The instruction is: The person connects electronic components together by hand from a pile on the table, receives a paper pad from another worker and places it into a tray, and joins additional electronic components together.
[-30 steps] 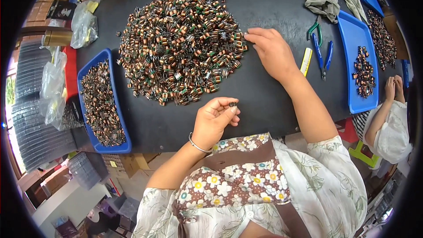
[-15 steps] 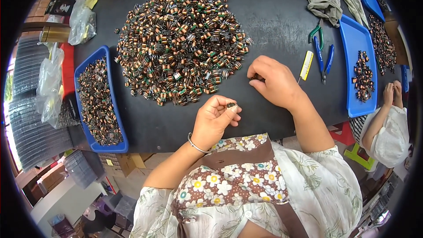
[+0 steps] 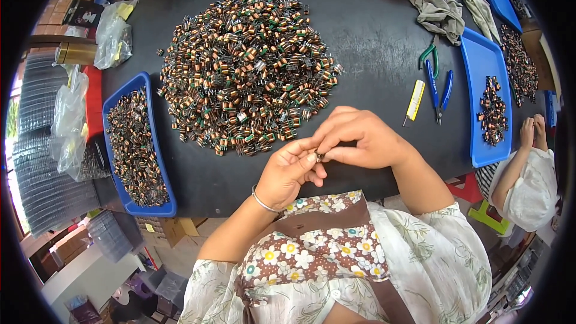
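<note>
There was the small coil (image 3: pixel 319 157), pinched in the left hand (image 3: pixel 287 173), the right hand (image 3: pixel 372 139) close against its right side, grip unclear; its long axis was hidden, the pile (image 3: pixel 249 72) lying just beyond.

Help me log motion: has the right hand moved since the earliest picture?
Yes: against the component pile, the right hand came down the picture, from the pile's right edge to the left hand.

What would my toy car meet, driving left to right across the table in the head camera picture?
Left blue tray → big pile of copper-coloured coils → right hand → yellow-and-white tool → blue-handled pliers → right blue tray.
</note>
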`<state>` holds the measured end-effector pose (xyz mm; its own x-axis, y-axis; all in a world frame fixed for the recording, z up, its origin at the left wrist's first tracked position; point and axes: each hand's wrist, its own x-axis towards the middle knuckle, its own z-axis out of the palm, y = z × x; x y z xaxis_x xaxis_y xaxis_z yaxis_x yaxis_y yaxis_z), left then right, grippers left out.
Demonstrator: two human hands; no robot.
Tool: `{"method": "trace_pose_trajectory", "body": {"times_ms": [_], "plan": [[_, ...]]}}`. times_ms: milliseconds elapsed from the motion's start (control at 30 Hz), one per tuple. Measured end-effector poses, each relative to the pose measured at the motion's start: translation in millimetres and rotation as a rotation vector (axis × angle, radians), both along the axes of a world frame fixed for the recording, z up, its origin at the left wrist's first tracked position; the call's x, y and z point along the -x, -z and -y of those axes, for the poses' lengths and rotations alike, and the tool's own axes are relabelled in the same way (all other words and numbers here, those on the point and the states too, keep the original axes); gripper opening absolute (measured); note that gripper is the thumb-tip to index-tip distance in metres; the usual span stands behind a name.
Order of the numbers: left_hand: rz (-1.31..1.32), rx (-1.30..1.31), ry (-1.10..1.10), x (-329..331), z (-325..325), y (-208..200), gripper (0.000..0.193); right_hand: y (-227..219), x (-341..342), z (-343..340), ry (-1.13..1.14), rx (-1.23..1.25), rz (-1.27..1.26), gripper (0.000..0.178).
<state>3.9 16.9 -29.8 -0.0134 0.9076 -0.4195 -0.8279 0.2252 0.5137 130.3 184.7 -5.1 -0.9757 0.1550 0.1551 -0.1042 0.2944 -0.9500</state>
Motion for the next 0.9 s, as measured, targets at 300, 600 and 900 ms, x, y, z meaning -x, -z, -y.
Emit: {"method": "trace_pose_trajectory", "body": {"times_ms": [300, 600, 900], "plan": [[-0.329, 0.105, -0.003, -6.9, -2.7, -12.5, 0.015, 19.6, 9.6, -36.9, 0.530, -0.661, 0.039, 0.031], [-0.430, 0.111, 0.027, -8.8, 3.0, -13.4, 0.015, 1.3, -10.5, -10.6, 0.363, -0.467, 0.166, 0.016], [-0.450, 0.118, 0.055, -12.0, 0.7, -12.8, 0.014, -7.5, -7.7, 13.5, 0.146, -0.023, 0.157, 0.007]]}}
